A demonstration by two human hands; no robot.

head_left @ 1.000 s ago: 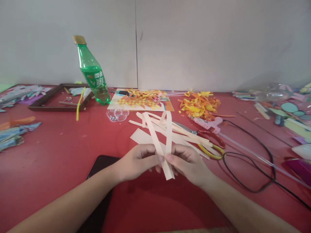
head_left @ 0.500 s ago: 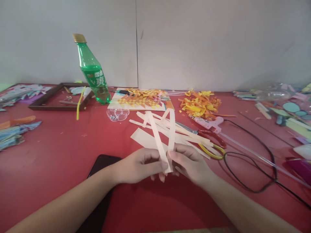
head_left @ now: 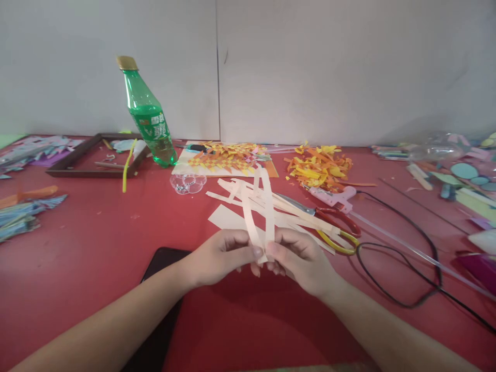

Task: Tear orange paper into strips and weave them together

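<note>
Two pale strips [head_left: 269, 209] rise from the left hand [head_left: 228, 257] and right hand [head_left: 301, 257], pinched seemingly near their lower ends.

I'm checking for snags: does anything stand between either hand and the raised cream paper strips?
Nothing visible does: the bare left hand and bare right hand pinch the raised cream paper strips directly.

Papercraft work area, whether in a home or a workshop indeterminable: the red tabletop [head_left: 96, 217], set against a grey panelled wall [head_left: 310, 67], bears pale paper strips [head_left: 269, 212], scissors [head_left: 322, 212], a pink glue gun [head_left: 334, 198], and heaped orange and yellow clippings [head_left: 320, 168].
</note>
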